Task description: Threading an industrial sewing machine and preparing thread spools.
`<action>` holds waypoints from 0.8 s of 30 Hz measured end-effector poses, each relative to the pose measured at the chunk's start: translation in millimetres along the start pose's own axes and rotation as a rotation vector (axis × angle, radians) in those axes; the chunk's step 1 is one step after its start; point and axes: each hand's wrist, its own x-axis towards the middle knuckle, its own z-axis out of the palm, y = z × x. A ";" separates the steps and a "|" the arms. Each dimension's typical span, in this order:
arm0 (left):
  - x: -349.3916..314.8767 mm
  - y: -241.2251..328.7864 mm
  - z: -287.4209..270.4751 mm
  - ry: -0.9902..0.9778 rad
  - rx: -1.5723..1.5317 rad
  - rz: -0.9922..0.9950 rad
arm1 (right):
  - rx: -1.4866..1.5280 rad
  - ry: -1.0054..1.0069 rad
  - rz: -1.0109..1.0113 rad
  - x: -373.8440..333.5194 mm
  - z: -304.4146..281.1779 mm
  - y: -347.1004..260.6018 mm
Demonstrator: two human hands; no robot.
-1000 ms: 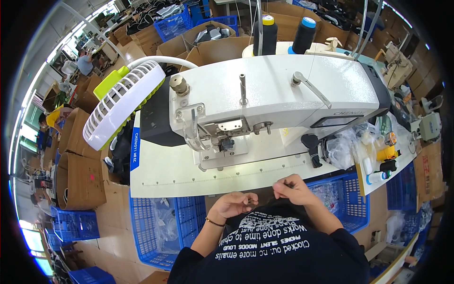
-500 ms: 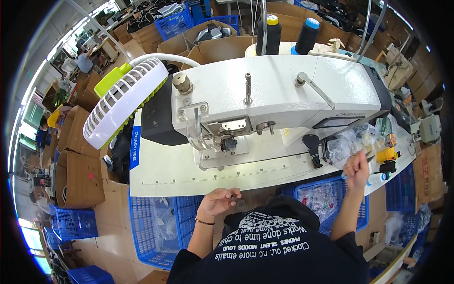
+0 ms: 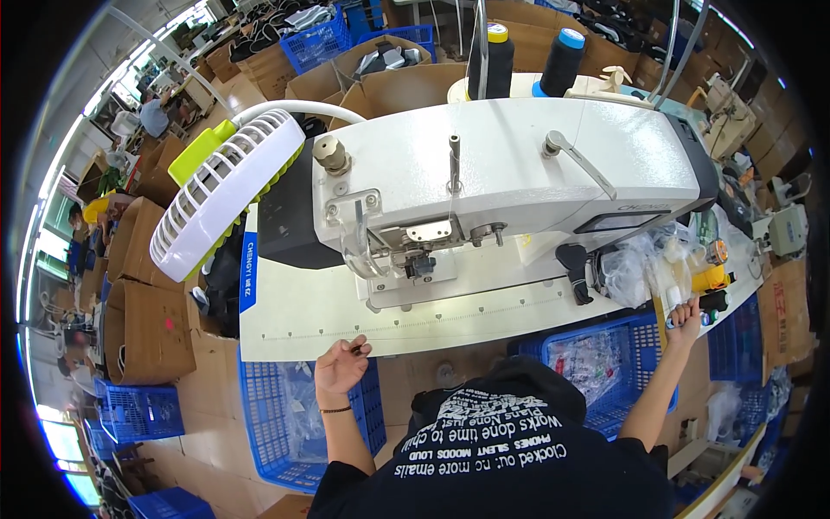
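Note:
My left hand (image 3: 342,367) is raised at the front edge of the white sewing machine table (image 3: 298,348), with thumb and fingers pinched on a small dark piece (image 3: 356,349) too small to name. At the right end of the table, my right hand (image 3: 684,323) has its fingers curled in beside small thread spools (image 3: 714,301); what they hold is hidden. A narrow yellowish strip (image 3: 661,320) hangs next to it. The white sewing machine (image 3: 510,164) stands beyond both hands, its needle area (image 3: 420,259) between them.
Blue crates (image 3: 259,432) with clear plastic bags stand below the table front; another blue crate (image 3: 644,346) is at right. A white and green fan (image 3: 229,195) juts out on the left. Clear plastic bags (image 3: 627,272) and a black object (image 3: 573,272) lie on the table's right side.
My left hand has moved left and slightly up, to the table edge. My right hand has gone right and down toward the spools; the dark pointed tool seen in it no longer shows.

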 end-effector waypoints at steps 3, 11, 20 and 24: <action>-2.7 3.9 3.0 0.152 0.048 0.043 | -0.080 0.201 -0.075 6.3 -18.5 15.9; 36.3 -68.4 90.9 0.179 1.348 -0.223 | -0.859 -0.747 0.429 -118.3 105.2 159.4; 44.9 -75.2 83.0 -0.015 0.488 -0.441 | -1.072 -1.509 0.600 -194.3 150.1 203.7; 38.6 -84.5 76.5 -0.215 0.129 -0.467 | -0.972 -1.399 0.830 -197.3 156.2 196.5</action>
